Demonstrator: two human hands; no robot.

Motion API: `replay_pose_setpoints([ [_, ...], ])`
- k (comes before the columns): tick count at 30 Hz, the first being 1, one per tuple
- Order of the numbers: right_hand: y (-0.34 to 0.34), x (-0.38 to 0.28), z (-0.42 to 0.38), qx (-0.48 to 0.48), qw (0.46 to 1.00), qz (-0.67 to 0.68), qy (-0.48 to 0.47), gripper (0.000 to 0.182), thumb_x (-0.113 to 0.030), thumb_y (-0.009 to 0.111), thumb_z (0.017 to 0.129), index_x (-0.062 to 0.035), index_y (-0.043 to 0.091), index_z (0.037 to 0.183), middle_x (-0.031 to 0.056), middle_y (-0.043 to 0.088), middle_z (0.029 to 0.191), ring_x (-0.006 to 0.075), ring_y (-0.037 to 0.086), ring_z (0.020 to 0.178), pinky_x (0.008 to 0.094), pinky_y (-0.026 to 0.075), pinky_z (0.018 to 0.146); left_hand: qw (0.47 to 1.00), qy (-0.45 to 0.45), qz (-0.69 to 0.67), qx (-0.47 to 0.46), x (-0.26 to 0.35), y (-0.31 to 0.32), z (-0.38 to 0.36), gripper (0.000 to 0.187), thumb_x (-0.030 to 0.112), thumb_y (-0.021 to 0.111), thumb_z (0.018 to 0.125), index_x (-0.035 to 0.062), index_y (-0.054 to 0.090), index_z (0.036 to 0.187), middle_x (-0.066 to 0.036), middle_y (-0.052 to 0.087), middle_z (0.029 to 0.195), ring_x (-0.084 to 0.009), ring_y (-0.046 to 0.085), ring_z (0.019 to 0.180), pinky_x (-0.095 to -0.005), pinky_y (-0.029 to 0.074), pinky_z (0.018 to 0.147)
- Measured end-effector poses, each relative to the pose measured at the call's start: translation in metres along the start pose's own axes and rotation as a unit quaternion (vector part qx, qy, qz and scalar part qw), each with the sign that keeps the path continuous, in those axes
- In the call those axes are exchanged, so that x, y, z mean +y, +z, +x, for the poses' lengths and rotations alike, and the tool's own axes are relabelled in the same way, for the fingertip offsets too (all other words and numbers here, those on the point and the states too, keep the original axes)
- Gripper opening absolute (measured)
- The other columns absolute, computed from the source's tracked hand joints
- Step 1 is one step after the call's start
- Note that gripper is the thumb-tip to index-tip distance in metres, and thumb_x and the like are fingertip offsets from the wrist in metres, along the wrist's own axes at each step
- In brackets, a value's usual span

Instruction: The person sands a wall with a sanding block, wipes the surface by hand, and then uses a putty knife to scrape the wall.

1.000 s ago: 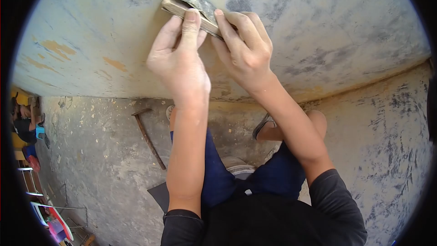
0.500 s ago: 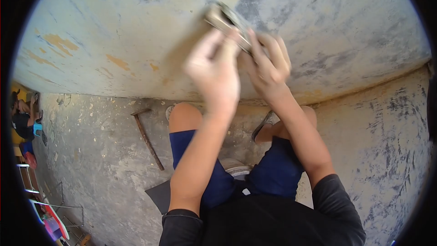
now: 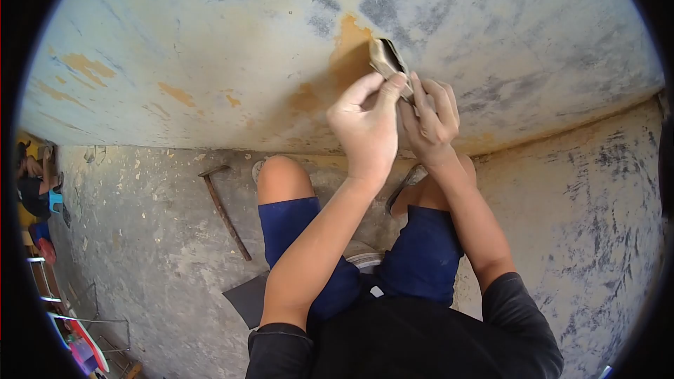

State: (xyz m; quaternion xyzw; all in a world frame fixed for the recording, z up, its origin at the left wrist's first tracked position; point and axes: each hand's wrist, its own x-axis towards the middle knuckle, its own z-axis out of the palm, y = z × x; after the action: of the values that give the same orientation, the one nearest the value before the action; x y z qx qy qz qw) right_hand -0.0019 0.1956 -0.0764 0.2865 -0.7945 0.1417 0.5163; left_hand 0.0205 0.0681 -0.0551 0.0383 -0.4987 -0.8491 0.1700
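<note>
In the head view, the left hand is pinching a pale block between thumb and fingers, while the right hand is gripping its lower end from the other side, fingers bent. A grey sheet is running along the block's right side, with a dark gap showing between the two at the upper end. The block is tilting, upper end leftward, in front of the wall, above the middle of the wall's lower edge; whether its whole face is touching cannot be told. Orange patches are showing on the wall just left of the block.

On the floor, a hammer is lying with its head near the wall's lower edge and its handle slanting away toward the person's knee. A dark sheet is lying farther from that edge, partly hidden by the left arm. By the floor's left edge, another person is sitting near a blue stool.
</note>
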Motion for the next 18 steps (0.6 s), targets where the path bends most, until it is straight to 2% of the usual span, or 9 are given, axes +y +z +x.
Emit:
replay_pose_setpoints([
  [1,0.008,-0.005,0.017,0.017,1.0,0.01,-0.014,0.051,0.004,0.081,0.066,0.0108,0.073,0.117,0.0161,0.066,0.103,0.0303,0.066,0.084,0.0376,0.056,0.069,0.998,0.06,0.024,0.022,0.015,-0.002,0.009,0.023,0.01,0.082,0.093,-0.0088,0.077,0.106,-0.006,0.077,0.092,-0.0092,0.067,0.085,-0.0251,0.054,0.074],
  [3,0.026,-0.026,0.058,0.042,0.997,0.046,-0.035,0.05,0.003,0.081,0.066,0.0114,0.072,0.114,0.0148,0.066,0.102,0.0279,0.066,0.083,0.0353,0.056,0.068,0.994,0.1,-0.006,0.047,0.052,-0.011,0.028,0.023,0.005,0.076,0.096,-0.0076,0.076,0.115,-0.011,0.077,0.102,-0.0136,0.07,0.089,-0.0289,0.06,0.079],
  [4,0.035,-0.035,0.078,0.062,0.995,0.045,-0.061,0.048,0.002,0.08,0.066,0.0118,0.072,0.113,0.0134,0.065,0.1,0.0264,0.066,0.085,0.0346,0.056,0.07,0.993,0.095,-0.059,0.046,0.066,-0.019,0.039,0.026,0.007,0.074,0.098,-0.0069,0.072,0.12,-0.016,0.075,0.11,-0.0212,0.074,0.096,-0.0337,0.063,0.087],
  [7,0.046,-0.043,0.082,0.092,0.993,0.063,-0.043,0.051,0.005,0.081,0.065,0.0064,0.074,0.116,0.013,0.066,0.101,0.0281,0.066,0.085,0.0362,0.055,0.071,0.993,0.073,-0.031,0.092,0.074,-0.021,0.042,0.026,0.008,0.072,0.101,-0.0074,0.071,0.122,-0.013,0.075,0.11,-0.0179,0.072,0.097,-0.0307,0.061,0.084],
  [11,0.015,-0.021,0.032,0.042,0.998,0.029,-0.037,0.049,0.004,0.079,0.067,0.0117,0.072,0.115,0.0141,0.064,0.102,0.0297,0.067,0.089,0.0367,0.057,0.073,0.998,0.04,-0.038,0.029,0.026,-0.009,0.014,0.028,0.009,0.073,0.1,-0.0083,0.071,0.122,-0.014,0.075,0.113,-0.0177,0.072,0.099,-0.0319,0.063,0.087],
  [13,0.003,-0.004,-0.006,-0.003,1.0,-0.003,0.015,0.051,0.004,0.08,0.067,0.0114,0.072,0.117,0.0148,0.065,0.104,0.0304,0.068,0.089,0.0376,0.057,0.072,1.0,-0.001,0.022,-0.01,-0.003,-0.005,-0.001,0.022,0.009,0.077,0.098,-0.0085,0.075,0.111,-0.011,0.076,0.102,-0.0142,0.071,0.092,-0.0286,0.062,0.082],
  [15,-0.007,0.002,-0.017,-0.015,1.0,-0.005,0.019,0.053,0.003,0.08,0.067,0.0113,0.072,0.119,0.0148,0.066,0.104,0.0299,0.068,0.089,0.0376,0.057,0.071,0.997,0.011,0.07,-0.008,-0.018,0.003,-0.01,0.021,0.009,0.078,0.096,-0.0085,0.076,0.108,-0.01,0.076,0.096,-0.0121,0.07,0.088,-0.0266,0.06,0.078],
  [16,-0.01,0.003,-0.019,-0.027,0.999,-0.01,0.026,0.054,0.003,0.081,0.067,0.0111,0.072,0.12,0.0148,0.066,0.104,0.0294,0.068,0.089,0.0376,0.057,0.071,0.998,0.01,0.069,-0.009,-0.017,0.003,-0.01,0.021,0.009,0.078,0.096,-0.0085,0.076,0.108,-0.01,0.076,0.096,-0.0121,0.07,0.088,-0.0266,0.06,0.078],
  [18,-0.001,0.003,-0.007,-0.007,1.0,-0.005,0.005,0.054,0.003,0.081,0.067,0.0111,0.072,0.12,0.0148,0.066,0.104,0.0291,0.068,0.088,0.0374,0.057,0.069,1.0,0.009,0.012,0.006,-0.006,0.003,-0.004,0.02,0.01,0.083,0.092,-0.0081,0.077,0.098,-0.005,0.075,0.087,-0.0077,0.064,0.08,-0.0257,0.052,0.071],
])
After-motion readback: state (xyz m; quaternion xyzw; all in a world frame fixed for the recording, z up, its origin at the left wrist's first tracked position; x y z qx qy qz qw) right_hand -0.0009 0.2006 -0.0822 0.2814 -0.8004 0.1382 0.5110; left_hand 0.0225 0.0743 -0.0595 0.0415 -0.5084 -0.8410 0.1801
